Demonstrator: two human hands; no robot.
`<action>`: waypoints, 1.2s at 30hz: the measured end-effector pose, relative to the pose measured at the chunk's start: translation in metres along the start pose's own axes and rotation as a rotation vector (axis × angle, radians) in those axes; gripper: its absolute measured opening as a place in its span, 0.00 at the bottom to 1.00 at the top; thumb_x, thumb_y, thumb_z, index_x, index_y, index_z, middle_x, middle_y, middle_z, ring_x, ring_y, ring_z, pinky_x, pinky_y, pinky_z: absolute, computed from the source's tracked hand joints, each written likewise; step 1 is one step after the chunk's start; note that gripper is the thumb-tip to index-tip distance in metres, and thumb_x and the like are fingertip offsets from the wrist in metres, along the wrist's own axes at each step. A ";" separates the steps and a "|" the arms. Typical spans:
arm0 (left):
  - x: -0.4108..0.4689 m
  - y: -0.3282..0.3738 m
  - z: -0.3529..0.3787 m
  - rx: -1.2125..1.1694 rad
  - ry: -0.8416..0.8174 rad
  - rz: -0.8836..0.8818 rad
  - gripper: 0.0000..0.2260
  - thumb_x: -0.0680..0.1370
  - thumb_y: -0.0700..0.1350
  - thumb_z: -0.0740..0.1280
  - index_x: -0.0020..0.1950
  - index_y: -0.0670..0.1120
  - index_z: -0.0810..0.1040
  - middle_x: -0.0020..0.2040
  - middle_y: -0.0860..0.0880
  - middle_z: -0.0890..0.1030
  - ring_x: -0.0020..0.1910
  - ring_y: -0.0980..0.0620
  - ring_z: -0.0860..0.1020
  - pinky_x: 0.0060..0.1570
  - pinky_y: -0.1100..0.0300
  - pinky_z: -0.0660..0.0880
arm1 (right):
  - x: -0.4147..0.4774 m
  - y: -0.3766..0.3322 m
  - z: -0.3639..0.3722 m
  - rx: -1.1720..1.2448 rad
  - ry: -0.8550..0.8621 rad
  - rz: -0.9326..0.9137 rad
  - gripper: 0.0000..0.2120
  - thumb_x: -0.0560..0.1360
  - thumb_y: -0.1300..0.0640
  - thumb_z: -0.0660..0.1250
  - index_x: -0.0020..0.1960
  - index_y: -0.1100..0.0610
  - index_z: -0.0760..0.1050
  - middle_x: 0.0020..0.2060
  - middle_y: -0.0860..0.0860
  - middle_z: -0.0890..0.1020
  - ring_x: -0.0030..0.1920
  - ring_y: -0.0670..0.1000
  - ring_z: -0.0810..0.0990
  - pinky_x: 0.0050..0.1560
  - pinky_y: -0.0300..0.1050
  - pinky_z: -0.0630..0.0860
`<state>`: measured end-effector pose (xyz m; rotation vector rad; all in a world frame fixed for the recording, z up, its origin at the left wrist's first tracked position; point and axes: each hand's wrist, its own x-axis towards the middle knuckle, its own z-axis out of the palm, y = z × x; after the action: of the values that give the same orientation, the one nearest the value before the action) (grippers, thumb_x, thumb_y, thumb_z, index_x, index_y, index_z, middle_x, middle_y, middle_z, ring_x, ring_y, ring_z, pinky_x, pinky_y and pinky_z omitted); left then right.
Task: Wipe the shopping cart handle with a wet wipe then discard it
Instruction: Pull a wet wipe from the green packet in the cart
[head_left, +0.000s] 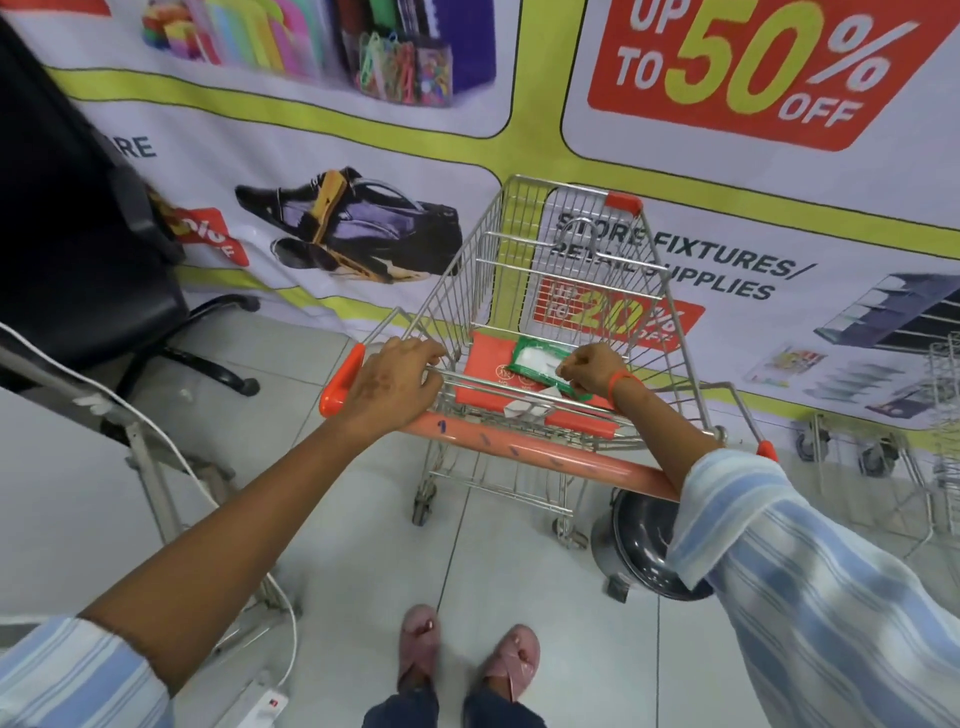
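Note:
A small wire shopping cart (519, 249) stands in front of me, with a long orange handle (545, 453) across its near side. A green and white wet wipe pack (535, 361) lies on the orange child seat flap (483, 371). My right hand (592, 370) is beyond the handle, fingers pinched on the pack's near edge. A white wipe (523, 408) lies crumpled on the flap just below the pack. My left hand (395, 384) curls over the cart's wire rail at its left corner, above the handle's left end.
A black office chair (93, 280) stands at the left beside a metal stand leg (150, 467) with a white cable and a power strip (249, 701). A dark pedal bin (644, 545) sits on the floor under the handle's right end. More cart wheels (878, 452) are at the right, below a printed banner.

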<state>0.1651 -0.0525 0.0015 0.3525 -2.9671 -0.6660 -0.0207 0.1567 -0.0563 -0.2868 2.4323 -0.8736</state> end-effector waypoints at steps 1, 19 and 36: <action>-0.001 0.000 0.000 -0.001 0.006 -0.005 0.14 0.76 0.42 0.62 0.61 0.44 0.74 0.57 0.43 0.80 0.57 0.43 0.73 0.54 0.47 0.73 | 0.006 -0.003 0.004 -0.095 -0.012 -0.018 0.13 0.75 0.61 0.66 0.32 0.58 0.76 0.34 0.59 0.80 0.35 0.55 0.77 0.48 0.52 0.79; -0.001 0.002 0.005 -0.012 0.142 -0.011 0.09 0.75 0.41 0.63 0.52 0.46 0.80 0.49 0.48 0.83 0.52 0.47 0.76 0.43 0.50 0.78 | 0.068 -0.005 0.036 -1.032 -0.390 -0.274 0.15 0.70 0.62 0.71 0.55 0.64 0.77 0.47 0.59 0.80 0.43 0.54 0.74 0.49 0.46 0.76; -0.015 0.001 -0.012 -0.037 0.160 0.054 0.09 0.74 0.38 0.61 0.51 0.41 0.79 0.46 0.41 0.83 0.48 0.39 0.76 0.45 0.49 0.73 | -0.105 -0.098 -0.007 0.110 0.171 -0.399 0.16 0.69 0.70 0.67 0.55 0.59 0.78 0.43 0.54 0.80 0.41 0.51 0.81 0.45 0.41 0.81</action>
<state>0.1808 -0.0529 0.0129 0.3067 -2.7988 -0.6531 0.0653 0.1229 0.0546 -0.6988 2.5127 -1.2424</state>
